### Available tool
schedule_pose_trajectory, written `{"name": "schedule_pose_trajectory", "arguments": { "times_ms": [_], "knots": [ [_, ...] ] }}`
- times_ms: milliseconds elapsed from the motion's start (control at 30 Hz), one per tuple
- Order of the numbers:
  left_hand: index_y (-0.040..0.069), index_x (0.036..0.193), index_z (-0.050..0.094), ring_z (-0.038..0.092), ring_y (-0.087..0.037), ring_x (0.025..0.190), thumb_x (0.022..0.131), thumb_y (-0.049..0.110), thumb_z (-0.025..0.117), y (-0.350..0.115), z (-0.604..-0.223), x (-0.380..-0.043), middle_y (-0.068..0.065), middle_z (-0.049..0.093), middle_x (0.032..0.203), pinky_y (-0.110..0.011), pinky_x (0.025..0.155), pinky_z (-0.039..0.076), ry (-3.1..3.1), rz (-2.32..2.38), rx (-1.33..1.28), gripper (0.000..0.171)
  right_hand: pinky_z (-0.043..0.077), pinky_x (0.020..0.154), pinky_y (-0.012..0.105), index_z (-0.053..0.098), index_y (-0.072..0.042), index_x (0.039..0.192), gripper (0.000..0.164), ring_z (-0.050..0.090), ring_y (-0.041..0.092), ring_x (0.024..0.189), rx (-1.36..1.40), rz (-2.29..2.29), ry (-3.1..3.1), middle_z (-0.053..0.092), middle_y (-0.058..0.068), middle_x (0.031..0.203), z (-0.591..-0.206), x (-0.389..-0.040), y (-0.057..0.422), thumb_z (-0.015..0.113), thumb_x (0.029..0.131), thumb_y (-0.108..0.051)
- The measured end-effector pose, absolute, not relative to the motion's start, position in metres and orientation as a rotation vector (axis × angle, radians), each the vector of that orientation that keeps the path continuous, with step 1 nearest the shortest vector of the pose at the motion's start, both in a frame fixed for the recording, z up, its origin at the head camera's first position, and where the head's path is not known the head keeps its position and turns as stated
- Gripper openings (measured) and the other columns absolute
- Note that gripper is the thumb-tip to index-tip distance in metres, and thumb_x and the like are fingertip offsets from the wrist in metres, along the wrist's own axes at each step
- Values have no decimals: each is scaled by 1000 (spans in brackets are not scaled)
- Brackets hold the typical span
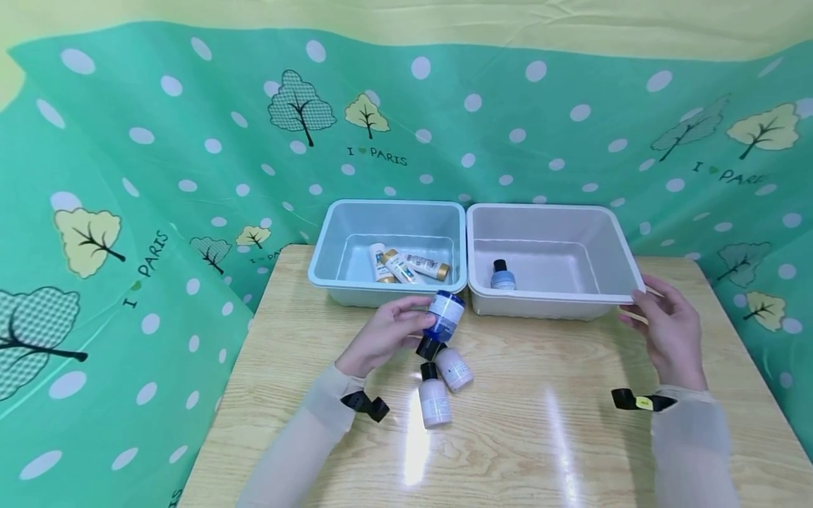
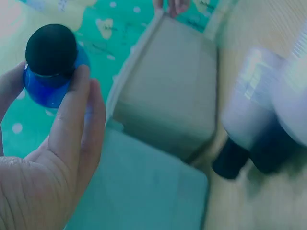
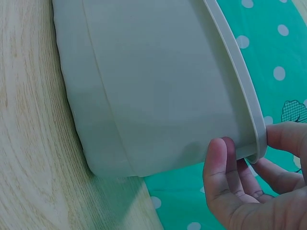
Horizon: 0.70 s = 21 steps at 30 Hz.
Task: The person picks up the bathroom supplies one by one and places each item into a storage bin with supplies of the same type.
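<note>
Head: a glossy blue, black-capped bottle (image 1: 447, 315) is grasped by the left hand's (image 1: 390, 331) fingers above the wooden counter (image 1: 504, 416). Left wrist: its body should be pinched evenly. Right wrist: a grey plastic bin (image 3: 158, 86) is pinched by the right hand (image 3: 261, 203), best kept steady.

free: tabletop (image 1: 521, 416) right of pale bottles (image 1: 435, 403) | free: above gray bin (image 1: 540, 233) | obstacle: its front wall (image 1: 540, 308)

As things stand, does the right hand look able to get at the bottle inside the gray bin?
Probably yes: the gray bin is open-topped with nothing seen above the bottle, though the right hand pinches the bin's near right corner and would likely have to let go first.
</note>
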<state>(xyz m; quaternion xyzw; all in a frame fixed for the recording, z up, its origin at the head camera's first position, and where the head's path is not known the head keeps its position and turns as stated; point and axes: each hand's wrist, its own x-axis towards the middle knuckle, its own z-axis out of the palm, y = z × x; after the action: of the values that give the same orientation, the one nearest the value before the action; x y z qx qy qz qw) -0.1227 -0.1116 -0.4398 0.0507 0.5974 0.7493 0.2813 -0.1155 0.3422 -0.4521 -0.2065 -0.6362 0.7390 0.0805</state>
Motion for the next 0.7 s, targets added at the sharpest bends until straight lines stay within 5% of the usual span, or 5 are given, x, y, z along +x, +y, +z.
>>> {"name": "schedule_pose_trajectory", "arguments": {
  "times_ms": [300,700],
  "knots": [
    [1,143,50,68,-29,102,94,13,68,-78,-403,-157,-25,63,125,-44,94,55,1593,2029,206,53,60,69,25,52,-17,146,54,67,12,90,-642,2176,-1926,61,2,121,-453,-116,343,71,95,-23],
    [10,136,59,71,-28,98,88,23,81,-16,-379,-248,-15,67,118,-34,84,59,1707,1965,88,54,60,69,25,54,-15,144,53,68,12,87,-622,2184,-1917,64,2,117,-452,-116,342,71,95,-22]
  ]
}}
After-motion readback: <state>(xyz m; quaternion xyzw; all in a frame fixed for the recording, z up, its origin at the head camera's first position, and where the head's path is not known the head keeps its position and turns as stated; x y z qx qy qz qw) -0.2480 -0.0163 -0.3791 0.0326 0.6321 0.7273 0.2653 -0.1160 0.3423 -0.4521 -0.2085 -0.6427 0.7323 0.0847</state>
